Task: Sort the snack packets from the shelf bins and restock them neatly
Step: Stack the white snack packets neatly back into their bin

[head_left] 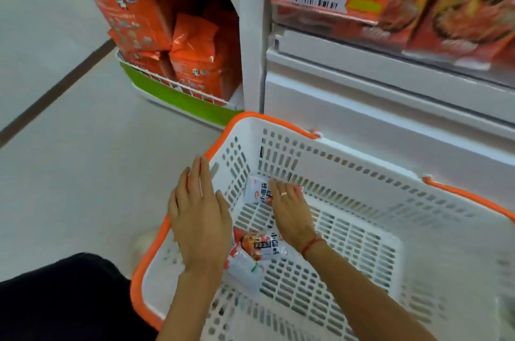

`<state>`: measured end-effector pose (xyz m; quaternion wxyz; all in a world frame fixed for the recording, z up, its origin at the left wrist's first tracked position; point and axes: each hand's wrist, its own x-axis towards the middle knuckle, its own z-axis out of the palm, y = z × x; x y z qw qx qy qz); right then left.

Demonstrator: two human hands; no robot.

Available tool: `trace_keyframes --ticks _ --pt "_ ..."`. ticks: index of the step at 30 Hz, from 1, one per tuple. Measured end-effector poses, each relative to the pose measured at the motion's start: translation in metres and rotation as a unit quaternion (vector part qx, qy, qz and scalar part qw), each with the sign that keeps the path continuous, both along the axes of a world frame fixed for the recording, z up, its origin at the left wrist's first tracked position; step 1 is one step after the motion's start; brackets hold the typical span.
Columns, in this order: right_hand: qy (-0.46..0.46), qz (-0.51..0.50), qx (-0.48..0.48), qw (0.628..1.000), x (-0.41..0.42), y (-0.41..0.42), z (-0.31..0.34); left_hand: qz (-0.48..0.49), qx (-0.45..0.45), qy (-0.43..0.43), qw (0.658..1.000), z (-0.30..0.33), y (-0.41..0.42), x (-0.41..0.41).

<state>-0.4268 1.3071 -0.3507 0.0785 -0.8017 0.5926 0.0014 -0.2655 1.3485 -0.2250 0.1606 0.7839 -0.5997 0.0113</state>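
On the shop floor beside the shelf (390, 95), the white basket (362, 173) holds 2 packets: the right hand (289, 209) should pinch the far packet (257, 190) it touches, fingers (276, 184) nearly straight, while the left hand (199, 218), fingers extended, steadies the rim.

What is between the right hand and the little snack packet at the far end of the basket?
Nothing visible. The right hand is inside the white basket, and its fingers already reach the far snack packet by the end wall. The other packets lie nearer the wrist, out of the way.
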Motion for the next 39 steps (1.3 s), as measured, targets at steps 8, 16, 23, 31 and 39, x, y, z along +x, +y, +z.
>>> trace_keyframes --ticks 8,16,23,31,39 --pt "-0.238 -0.163 0.206 0.935 -0.027 0.006 0.028 0.012 -0.053 0.093 0.994 0.005 0.000 -0.012" --pt "-0.656 -0.230 0.269 0.667 -0.044 0.027 0.150 -0.014 0.136 0.531 0.836 0.045 0.003 -0.052" --pt "-0.617 -0.194 0.271 0.713 -0.035 0.028 0.163 -0.027 0.045 0.568 0.821 0.056 -0.007 -0.040" --pt "-0.596 -0.144 0.294 0.734 -0.024 0.011 0.149 0.004 0.093 0.547 0.832 0.045 -0.014 -0.032" --pt "-0.181 0.012 0.396 0.900 -0.001 0.028 0.042 0.005 -0.025 0.485 0.874 0.052 -0.023 -0.006"
